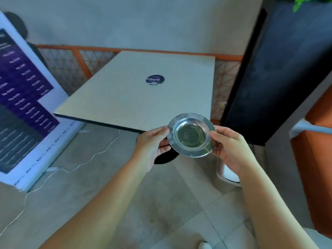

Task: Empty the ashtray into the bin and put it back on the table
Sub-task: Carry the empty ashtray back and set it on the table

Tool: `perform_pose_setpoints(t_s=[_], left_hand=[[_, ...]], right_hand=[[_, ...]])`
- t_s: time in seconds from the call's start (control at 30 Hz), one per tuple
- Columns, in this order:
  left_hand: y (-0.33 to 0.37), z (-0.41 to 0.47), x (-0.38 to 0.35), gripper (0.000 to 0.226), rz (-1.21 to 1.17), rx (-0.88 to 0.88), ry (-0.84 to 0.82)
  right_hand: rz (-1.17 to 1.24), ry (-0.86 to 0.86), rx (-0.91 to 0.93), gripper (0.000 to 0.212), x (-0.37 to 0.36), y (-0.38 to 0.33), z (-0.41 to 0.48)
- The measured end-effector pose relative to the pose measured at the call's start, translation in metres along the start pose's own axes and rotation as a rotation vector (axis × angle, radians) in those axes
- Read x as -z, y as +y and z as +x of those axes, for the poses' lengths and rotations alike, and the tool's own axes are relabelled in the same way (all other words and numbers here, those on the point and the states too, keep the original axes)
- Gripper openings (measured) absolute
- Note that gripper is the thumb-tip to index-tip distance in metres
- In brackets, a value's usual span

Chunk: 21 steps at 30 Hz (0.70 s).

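Observation:
A round shiny metal ashtray (191, 134) with a wide flat rim is held in the air just in front of the table's near right corner, tilted slightly toward me. Its bowl looks bare. My left hand (152, 145) grips its left rim and my right hand (227, 147) grips its right rim. The square beige table (125, 97) lies beyond, with a round dark sticker (155, 79) near its middle. No bin is in view.
A large white and purple menu board (23, 97) leans at the left. An orange mesh fence (75, 63) runs behind the table. A tall black panel (276, 74) stands at the right, with an orange seat (316, 159) beside it. A white cable (71, 169) trails across the floor.

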State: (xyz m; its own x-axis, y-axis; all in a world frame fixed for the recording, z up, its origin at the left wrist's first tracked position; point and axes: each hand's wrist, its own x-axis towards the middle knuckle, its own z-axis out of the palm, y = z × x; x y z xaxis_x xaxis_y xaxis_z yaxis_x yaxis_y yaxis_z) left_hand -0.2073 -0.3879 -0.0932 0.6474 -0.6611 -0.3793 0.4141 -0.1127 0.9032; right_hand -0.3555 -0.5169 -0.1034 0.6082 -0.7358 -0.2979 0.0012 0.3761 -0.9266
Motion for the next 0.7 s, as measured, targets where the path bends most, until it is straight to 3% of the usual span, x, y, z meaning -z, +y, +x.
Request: perform_pose_setpoints(t_s=[0.1, 0.4, 0.7], left_hand=[[0.021, -0.011, 0.059, 0.017, -0.027, -0.055, 0.015], [0.054, -0.019, 0.212, 0.020, -0.065, -0.098, 0.164], [0.095, 0.067, 0.296, 0.021, -0.095, -0.126, 0.214]], right_hand=[[0.028, -0.054, 0.021, 0.016, -0.057, 0.010, -0.008], [0.032, -0.226, 0.012, 0.030, -0.205, 0.052, -0.006], [0.006, -0.246, 0.028, 0.031, -0.306, 0.051, 0.073]])
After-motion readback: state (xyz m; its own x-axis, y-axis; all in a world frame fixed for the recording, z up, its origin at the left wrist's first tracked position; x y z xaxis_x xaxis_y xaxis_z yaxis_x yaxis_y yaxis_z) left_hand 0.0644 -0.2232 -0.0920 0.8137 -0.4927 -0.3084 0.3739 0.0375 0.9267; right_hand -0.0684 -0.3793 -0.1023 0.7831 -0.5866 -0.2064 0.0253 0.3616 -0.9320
